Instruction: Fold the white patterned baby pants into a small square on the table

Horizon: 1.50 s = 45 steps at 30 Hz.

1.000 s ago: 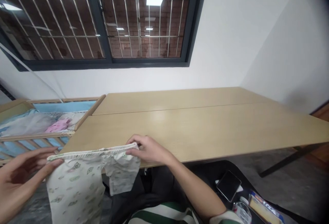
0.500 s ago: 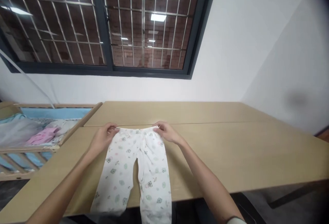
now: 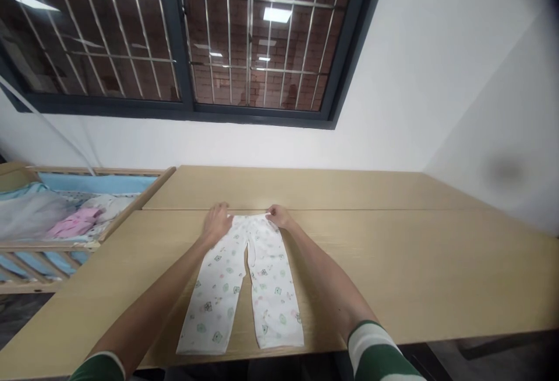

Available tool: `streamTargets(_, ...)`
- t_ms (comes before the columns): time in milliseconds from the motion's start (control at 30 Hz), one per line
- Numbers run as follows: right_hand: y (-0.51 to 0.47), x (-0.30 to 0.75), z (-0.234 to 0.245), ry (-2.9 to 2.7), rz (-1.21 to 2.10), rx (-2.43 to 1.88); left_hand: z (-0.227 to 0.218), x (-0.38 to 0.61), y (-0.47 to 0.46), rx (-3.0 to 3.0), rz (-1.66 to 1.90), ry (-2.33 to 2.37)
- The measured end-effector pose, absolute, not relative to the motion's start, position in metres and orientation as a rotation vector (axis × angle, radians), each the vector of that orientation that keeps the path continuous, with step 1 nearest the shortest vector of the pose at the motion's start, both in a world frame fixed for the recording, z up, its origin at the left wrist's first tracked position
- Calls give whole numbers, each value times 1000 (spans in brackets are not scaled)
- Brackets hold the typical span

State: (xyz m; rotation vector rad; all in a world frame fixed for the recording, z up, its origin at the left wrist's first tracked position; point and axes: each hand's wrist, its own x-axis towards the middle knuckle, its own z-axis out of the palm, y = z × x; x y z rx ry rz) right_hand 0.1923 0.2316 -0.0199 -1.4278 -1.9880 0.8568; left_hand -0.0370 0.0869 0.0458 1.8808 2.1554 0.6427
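A pair of white baby trousers (image 3: 273, 270) with small green and grey animal prints lies spread on the wooden table, waistband away from me and both legs toward the near edge. My left hand (image 3: 217, 225) is closed on the left corner of the waistband. At the opposite corner, my right hand (image 3: 279, 217) pinches the waistband between thumb and fingers. The waistband is stretched between the two hands.
The light wooden table (image 3: 384, 264) has a seam across it and meets a white wall. To the left stands a wooden crib (image 3: 48, 246) with blue lining, holding a pink cloth (image 3: 76, 222) and pale bedding. A barred window (image 3: 262, 49) is above.
Both hands have reached farther over the table, drawing the trousers away from me. The leg ends, which hung over the near edge, now lie on the tabletop. The hands are closer together.
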Motion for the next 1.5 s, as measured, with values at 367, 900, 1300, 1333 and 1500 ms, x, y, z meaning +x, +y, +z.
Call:
streamTargets(367, 245, 200, -15, -2059, 934, -1474, 35, 122, -76, 2318, -38, 1422)
streamTargets(900, 215, 155, 45, -1986, 917, -1461, 29, 95, -83, 1628, 548, 1303)
streamTargets(1300, 191, 18, 33, -2033, 763, -1493, -3, -25, -152, 1058, 977, 1396)
streamTargets(1333, 188, 10, 29, -2049, 743, -1510, -10, -31, -155, 1042, 970, 1449)
streamTargets(1500, 178, -7, 15, -2140, 657, -1601, -30, -51, -163, 1112, 845, 1701)
